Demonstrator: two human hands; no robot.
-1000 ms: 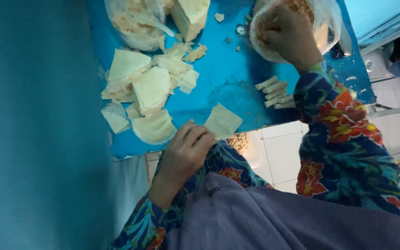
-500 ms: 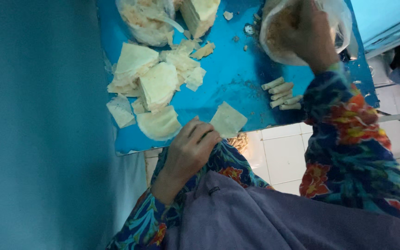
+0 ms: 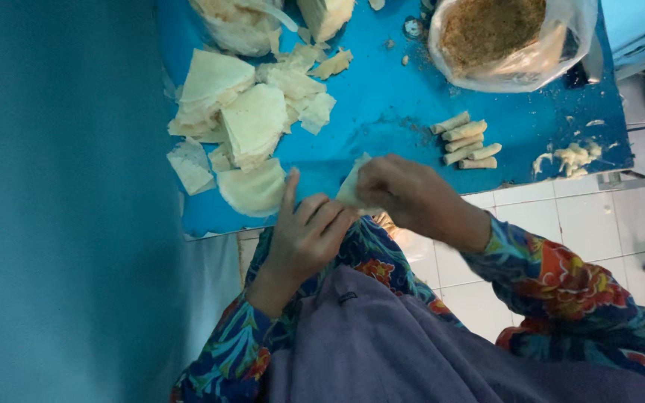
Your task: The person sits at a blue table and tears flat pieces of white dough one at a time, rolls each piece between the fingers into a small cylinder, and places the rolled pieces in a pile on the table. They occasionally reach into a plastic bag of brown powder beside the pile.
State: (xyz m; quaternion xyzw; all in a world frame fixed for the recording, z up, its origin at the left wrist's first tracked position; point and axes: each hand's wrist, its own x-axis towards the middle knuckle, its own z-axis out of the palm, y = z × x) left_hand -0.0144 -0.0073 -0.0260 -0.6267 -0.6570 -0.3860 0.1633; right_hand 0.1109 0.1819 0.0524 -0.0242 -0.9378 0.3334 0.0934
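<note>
A pale pastry wrapper [image 3: 351, 188] lies at the near edge of the blue table [image 3: 382, 104], pinched between both hands. My right hand [image 3: 404, 195] covers its right side, fingers curled over it. From the left, my left hand [image 3: 309, 230] holds the wrapper, its index finger raised. A clear plastic bag of brown crumbly filling [image 3: 496, 31] stands open at the far right. Several finished small rolls [image 3: 464, 142] lie in a row just beyond my right hand.
A heap of loose wrappers [image 3: 248, 119] covers the table's left part, with another plastic bag [image 3: 237, 22] and a wrapper stack [image 3: 326, 13] behind it. Dough scraps [image 3: 570, 158] lie at the right edge. A teal wall is at left, white floor tiles [image 3: 584, 224] below.
My right hand has come out of the filling bag and moved down to the wrapper at the near edge. My left hand stayed on the wrapper.
</note>
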